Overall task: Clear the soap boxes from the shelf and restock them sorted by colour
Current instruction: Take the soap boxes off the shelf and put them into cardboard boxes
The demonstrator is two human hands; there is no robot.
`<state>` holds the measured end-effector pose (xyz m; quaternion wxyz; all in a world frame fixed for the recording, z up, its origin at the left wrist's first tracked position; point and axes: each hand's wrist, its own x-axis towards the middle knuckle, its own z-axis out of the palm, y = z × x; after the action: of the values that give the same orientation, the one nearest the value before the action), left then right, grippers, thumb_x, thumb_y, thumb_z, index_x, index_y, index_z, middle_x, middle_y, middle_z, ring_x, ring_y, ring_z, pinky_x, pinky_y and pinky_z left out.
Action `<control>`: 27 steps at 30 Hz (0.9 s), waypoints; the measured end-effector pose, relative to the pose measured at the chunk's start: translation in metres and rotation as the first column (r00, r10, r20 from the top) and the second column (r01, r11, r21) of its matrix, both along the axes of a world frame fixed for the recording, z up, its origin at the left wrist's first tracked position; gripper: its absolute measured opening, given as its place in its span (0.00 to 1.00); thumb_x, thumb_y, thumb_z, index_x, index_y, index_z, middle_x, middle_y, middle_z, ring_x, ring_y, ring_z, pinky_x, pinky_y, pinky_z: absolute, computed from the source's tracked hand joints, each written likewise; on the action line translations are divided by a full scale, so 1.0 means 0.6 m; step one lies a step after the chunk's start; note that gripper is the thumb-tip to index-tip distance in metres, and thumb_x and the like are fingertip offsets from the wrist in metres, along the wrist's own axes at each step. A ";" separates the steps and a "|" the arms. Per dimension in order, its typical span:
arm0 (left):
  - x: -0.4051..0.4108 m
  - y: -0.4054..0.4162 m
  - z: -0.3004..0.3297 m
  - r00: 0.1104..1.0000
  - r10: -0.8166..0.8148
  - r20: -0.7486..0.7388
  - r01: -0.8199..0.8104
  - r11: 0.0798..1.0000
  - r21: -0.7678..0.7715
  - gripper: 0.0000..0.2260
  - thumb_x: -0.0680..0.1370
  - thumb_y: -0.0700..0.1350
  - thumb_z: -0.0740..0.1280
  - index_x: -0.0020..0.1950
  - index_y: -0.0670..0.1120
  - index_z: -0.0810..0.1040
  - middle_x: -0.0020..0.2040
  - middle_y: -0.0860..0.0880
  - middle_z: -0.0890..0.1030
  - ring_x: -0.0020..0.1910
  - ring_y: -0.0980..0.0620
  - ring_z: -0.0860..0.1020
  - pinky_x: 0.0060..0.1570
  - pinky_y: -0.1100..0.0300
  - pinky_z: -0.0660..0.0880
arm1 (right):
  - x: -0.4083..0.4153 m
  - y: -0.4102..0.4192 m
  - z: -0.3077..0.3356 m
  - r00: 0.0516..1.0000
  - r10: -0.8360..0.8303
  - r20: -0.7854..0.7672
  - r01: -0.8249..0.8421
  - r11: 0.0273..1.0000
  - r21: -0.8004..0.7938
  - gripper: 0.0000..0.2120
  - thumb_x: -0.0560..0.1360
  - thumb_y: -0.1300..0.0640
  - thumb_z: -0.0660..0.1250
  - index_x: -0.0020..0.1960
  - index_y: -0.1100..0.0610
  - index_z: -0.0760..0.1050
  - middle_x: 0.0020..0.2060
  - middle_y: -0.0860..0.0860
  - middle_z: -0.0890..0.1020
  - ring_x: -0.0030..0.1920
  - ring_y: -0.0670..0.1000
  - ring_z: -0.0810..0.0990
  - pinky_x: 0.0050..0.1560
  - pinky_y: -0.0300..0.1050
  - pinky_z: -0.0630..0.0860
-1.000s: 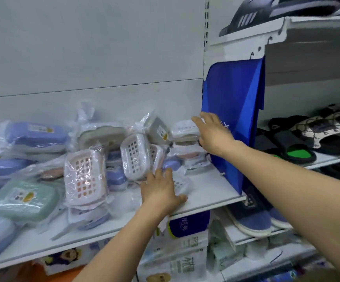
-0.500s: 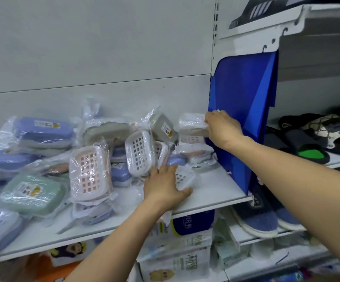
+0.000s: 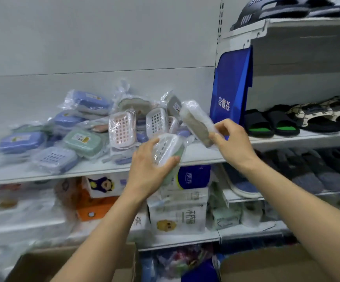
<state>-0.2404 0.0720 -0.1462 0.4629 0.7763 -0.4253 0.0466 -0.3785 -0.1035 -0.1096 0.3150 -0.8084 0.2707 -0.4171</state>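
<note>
The left hand [image 3: 146, 169] grips a white-and-green soap box [image 3: 168, 151] with fingers curled round it; the right hand [image 3: 232, 141] pinches a wrapped grey-brown soap box [image 3: 195, 123] by its lower end; both boxes are held clear of the shelf [image 3: 201, 154], in front of its edge. To do this well, I would carry both down together, holding firm since the film looks slippery. Two boxes are in hand; roughly a dozen more lie heaped on the shelf, too jumbled to count exactly.
</note>
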 end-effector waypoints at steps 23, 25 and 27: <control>0.165 0.713 -0.099 0.788 0.575 -0.221 -0.600 0.797 -0.068 0.33 0.71 0.64 0.71 0.71 0.54 0.67 0.69 0.53 0.70 0.68 0.51 0.68 0.69 0.45 0.68 | 0.303 0.688 -0.113 0.776 0.630 0.009 -0.613 0.752 0.243 0.01 0.76 0.59 0.68 0.47 0.54 0.76 0.41 0.48 0.80 0.40 0.42 0.77 0.41 0.35 0.73; 0.215 0.802 -0.096 0.773 0.596 -0.217 -0.619 0.783 -0.057 0.33 0.71 0.64 0.71 0.72 0.54 0.67 0.70 0.52 0.70 0.69 0.51 0.68 0.69 0.46 0.68 | 0.364 0.778 -0.124 0.768 0.640 0.024 -0.621 0.735 0.273 0.01 0.76 0.59 0.68 0.46 0.54 0.76 0.41 0.50 0.79 0.42 0.47 0.78 0.45 0.43 0.75; 0.269 0.890 -0.091 0.750 0.627 -0.212 -0.647 0.762 -0.037 0.32 0.72 0.62 0.71 0.72 0.53 0.67 0.70 0.52 0.70 0.69 0.51 0.68 0.69 0.46 0.67 | 0.428 0.868 -0.136 0.759 0.650 0.037 -0.629 0.716 0.302 0.03 0.75 0.59 0.68 0.45 0.53 0.75 0.40 0.51 0.79 0.41 0.50 0.77 0.45 0.48 0.75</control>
<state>-0.0789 0.6060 -0.2007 0.4982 0.8494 -0.0866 0.1513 -0.1218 0.4173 -0.1913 0.5471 -0.8097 0.0450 -0.2077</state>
